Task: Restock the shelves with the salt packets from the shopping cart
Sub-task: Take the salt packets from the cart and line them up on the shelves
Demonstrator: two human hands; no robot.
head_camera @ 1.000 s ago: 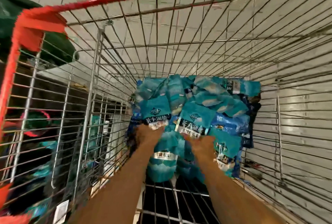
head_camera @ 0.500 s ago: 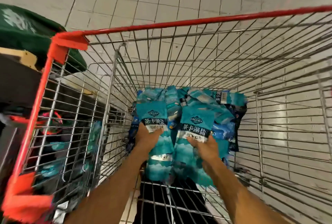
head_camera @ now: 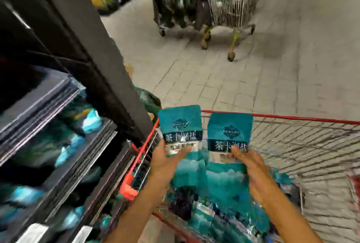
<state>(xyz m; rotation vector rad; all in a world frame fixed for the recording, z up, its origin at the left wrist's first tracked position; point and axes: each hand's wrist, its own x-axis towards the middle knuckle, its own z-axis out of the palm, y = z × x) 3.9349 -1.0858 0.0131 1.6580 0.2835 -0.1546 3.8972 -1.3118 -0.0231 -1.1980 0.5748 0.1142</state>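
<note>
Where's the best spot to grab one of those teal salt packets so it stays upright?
Around the lower half, from below, thumb on the printed face. The left hand grips its salt packet this way, the right hand its own: both flat pouches stand upright, labels readable.

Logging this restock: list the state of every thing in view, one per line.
Left hand: grips the left teal salt packet, upright, lifted.
Right hand: grips the right teal salt packet, upright, lifted.
Red-rimmed wire shopping cart: holds more packets.
Dark shelves: partly stocked.
</note>
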